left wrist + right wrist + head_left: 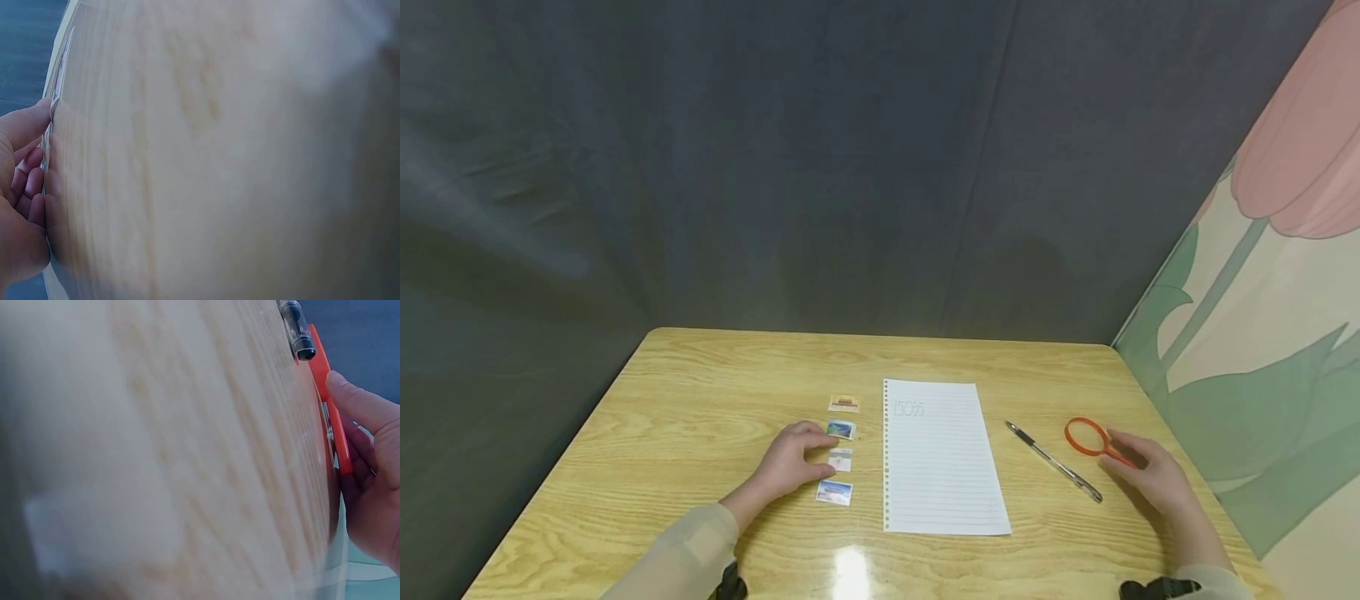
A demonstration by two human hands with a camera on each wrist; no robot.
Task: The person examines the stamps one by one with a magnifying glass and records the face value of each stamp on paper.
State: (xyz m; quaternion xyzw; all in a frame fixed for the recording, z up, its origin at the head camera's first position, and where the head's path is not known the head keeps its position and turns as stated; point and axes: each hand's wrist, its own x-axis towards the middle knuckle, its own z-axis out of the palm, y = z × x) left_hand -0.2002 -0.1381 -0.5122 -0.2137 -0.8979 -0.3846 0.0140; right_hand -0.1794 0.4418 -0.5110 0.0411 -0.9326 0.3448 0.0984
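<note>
Wood-grain table [700, 417] bears small cards [840, 460] by the left hand [787, 461], orange magnifier [1102, 451] by the right hand [1156, 477], both with fingers parted.

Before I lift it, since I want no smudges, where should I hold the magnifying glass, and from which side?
Probably by the handle, coming from the near right: it points toward the right hand, while the ring lies farther left.

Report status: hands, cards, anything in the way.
Left hand open at column of four small picture cards. Right hand at red magnifier, grip unclear. Possible obstacle: pen between red magnifier and lined sheet.
</note>
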